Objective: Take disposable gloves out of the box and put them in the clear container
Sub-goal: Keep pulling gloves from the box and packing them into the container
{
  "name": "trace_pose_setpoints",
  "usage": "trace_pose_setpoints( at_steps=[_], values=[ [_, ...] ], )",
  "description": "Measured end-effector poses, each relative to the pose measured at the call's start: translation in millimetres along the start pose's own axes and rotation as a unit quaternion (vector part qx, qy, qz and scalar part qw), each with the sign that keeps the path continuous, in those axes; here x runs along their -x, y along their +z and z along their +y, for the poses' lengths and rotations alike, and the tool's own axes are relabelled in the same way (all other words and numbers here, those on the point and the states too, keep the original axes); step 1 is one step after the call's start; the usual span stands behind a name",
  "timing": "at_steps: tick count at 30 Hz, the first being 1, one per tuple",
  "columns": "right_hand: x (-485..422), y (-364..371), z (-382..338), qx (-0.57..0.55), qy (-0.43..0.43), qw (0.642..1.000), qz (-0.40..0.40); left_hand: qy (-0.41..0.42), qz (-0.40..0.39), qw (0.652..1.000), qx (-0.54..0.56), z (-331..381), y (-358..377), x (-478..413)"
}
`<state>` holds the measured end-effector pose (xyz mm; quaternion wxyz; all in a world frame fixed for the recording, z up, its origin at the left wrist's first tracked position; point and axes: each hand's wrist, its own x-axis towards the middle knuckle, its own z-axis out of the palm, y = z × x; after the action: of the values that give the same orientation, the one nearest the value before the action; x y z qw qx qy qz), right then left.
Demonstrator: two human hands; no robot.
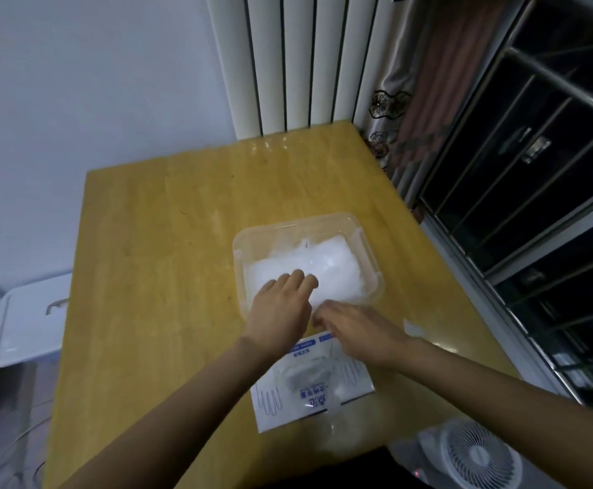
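Unclear parts
Fingertips of the right hand (pixel 358 333) are blurred; print on the box (pixel 277 407) is too small to read; bottom edge cuts the fan (pixel 478 457).

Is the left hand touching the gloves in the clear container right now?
Touching. In the head view the left hand reaches over the near wall of the clear container, its fingers lying straight on the white gloves, no gap visible.

glove box (pixel 309 386), blue print, too blurred to read
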<state>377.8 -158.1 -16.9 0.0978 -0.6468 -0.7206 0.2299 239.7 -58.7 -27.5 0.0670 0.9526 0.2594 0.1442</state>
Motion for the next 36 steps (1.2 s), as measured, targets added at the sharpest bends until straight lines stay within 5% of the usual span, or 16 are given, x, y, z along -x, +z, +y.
trace_pose_setpoints(
  at_steps=[5, 9, 12, 36],
  values=[
    [27.6, 31.4, 11.2, 0.041, 0.010, 0.996, -0.077, 0.000, -0.106, 0.994, 0.036, 16.1, 9.5, 43.3],
    [38.4, 51.1, 14.2, 0.046, 0.010, 0.995, -0.082, -0.042, -0.293, 0.955, 0.031, 21.8, 23.9, 70.5],
    [39.6, 56.8, 6.5, 0.041, 0.039, 0.997, -0.051, -0.054, -0.339, 0.939, 0.023, 23.2, 30.6, 81.9],
    [26.4, 42.9, -0.6, -0.094, 0.138, 0.981, 0.098, -0.120, -0.305, 0.942, 0.073, 21.9, 41.1, 82.4]
  ],
)
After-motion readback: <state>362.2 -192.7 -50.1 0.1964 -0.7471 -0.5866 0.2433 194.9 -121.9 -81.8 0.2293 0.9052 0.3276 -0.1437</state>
